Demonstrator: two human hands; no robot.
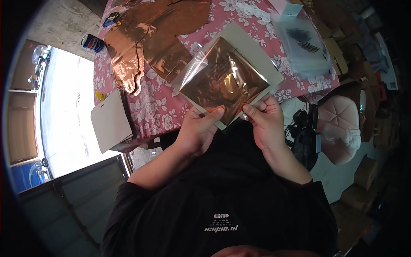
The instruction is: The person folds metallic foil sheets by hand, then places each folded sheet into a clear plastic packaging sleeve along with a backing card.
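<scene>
Between my two hands is a square copper-coloured foil sheet [222,83], shiny and apparently under clear plastic, with a grey card [261,51] showing behind its upper edges. My left hand [198,130] pinches the lower left edge, thumb on top. At the lower right edge, my right hand [266,120] grips the same foil and card between thumb and fingers. Larger copper foil pieces [167,49] lie on the table beyond my left hand, some with cut, curved outlines. The undersides of my fingers are partly hidden.
A floral pink tablecloth [154,109] covers the table. Grey cards [111,122] are stacked at its left edge, near a dark blue can [93,43]. Clear plastic bags [304,49] and a white box [289,7] lie at the right. A pink chair [338,122] stands beyond the right edge.
</scene>
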